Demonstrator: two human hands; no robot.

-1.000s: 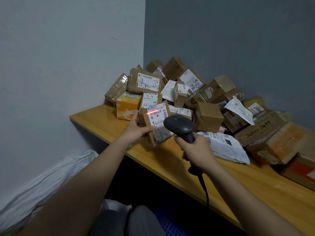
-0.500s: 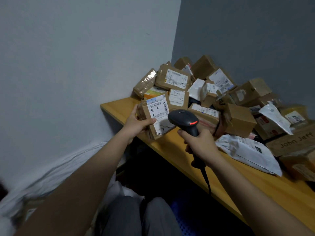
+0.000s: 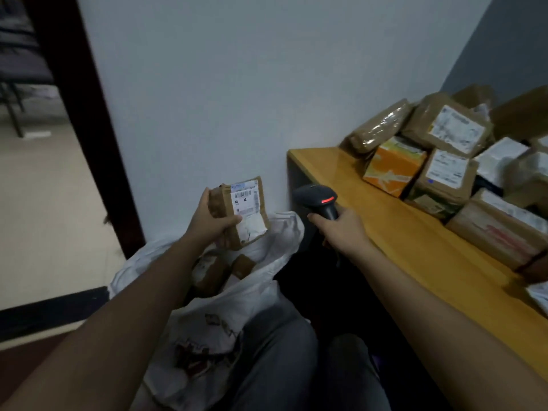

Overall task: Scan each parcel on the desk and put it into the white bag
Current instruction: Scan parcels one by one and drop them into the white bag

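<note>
Gripping one small brown cardboard parcel (image 3: 240, 214), the left hand (image 3: 211, 221) hovers over one crumpled white plastic bag (image 3: 267, 262) at seven o'clock. The right hand (image 3: 341, 228) holds one black handheld scanner (image 3: 317, 198). Two brown parcels (image 3: 225, 269) show inside the bag.

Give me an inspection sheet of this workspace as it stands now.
Surface: wooden desk, near edge bare.
Job's things: brown parcel held above the white bag, which already holds parcels.
Clutter: parcel pile at the desk's far end, one orange box.
Hands: left hand grips the parcel; right hand grips the scanner, red light on.
Cables: nothing seen.
Surroundings: white wall, dark doorframe at left.
</note>
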